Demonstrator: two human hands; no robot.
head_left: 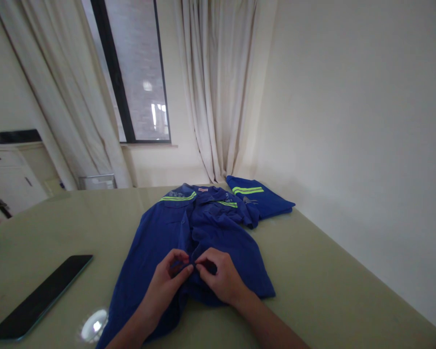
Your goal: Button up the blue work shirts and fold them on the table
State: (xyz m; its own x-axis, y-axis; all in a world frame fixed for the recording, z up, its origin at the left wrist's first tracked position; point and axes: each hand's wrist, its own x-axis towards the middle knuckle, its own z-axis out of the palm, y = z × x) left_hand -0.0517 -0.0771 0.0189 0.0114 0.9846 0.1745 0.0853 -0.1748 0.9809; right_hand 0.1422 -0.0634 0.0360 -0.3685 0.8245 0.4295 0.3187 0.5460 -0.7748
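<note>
Because its thin cloth looks soft, light and limp, the blue work shirt (221, 232) spread beneath both hands should yield easily, best held by its front-opening edges. There the left hand (163, 277) and right hand (223, 277) narrow into thumb-and-finger pinches on the fabric, angled inward, fingertips nearly meeting. Beyond the right hand lies a folded blue garment (276, 204).

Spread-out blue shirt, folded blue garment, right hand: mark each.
Spread-out blue shirt (167, 237): head view, on the front panel.
Folded blue garment (271, 202): head view, on the upper face.
Right hand (224, 277): head view, on the back.
</note>
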